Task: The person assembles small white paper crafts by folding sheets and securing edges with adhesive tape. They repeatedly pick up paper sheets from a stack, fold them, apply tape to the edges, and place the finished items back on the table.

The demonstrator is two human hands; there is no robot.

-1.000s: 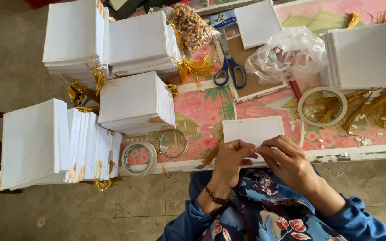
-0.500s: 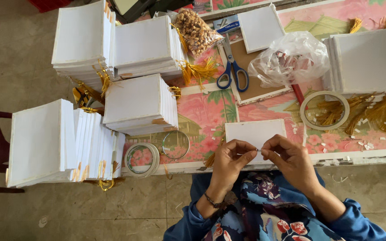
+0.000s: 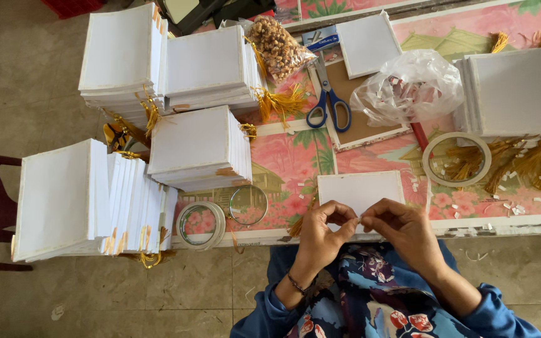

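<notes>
Head view, left to right: stacks of white square cards with gold tassels (image 3: 198, 147) crowd the floral-patterned worktop (image 3: 283, 156), clear tape rolls (image 3: 200, 223) near its front edge. The left hand (image 3: 319, 235) and right hand (image 3: 408, 231) meet fingertip to fingertip, pinched shut on something too small to make out, just over a flat white rectangular card (image 3: 359, 188). That card looks light and stiff; edges offer the best hold.

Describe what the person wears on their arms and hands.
Both hands, the left hand and the right hand, are bare: no gloves, and no rings that I can make out. A thin dark bracelet circles the left wrist. Blue sleeves are pushed back on both forearms, over a dark floral-print garment.
</notes>
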